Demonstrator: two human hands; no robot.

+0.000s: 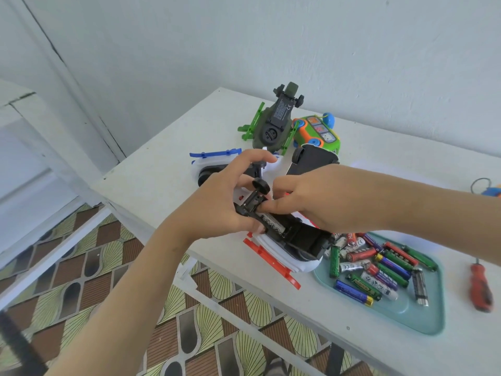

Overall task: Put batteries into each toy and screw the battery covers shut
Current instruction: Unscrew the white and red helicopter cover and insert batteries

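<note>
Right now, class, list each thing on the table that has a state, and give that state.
red-and-white toy, upside down, battery compartment open, held in both hands
battery, lying in that compartment
left hand, grips the toy
right hand, pinches the battery
blue-and-white toy, upside down
green toy, upside down, untouched
screwdriver, lying flat, untouched
tray, holding loose batteries

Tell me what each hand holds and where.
Left hand grips the red-and-white toy helicopter by its black wheel strut; right hand pinches the loaded battery at its end.
</note>
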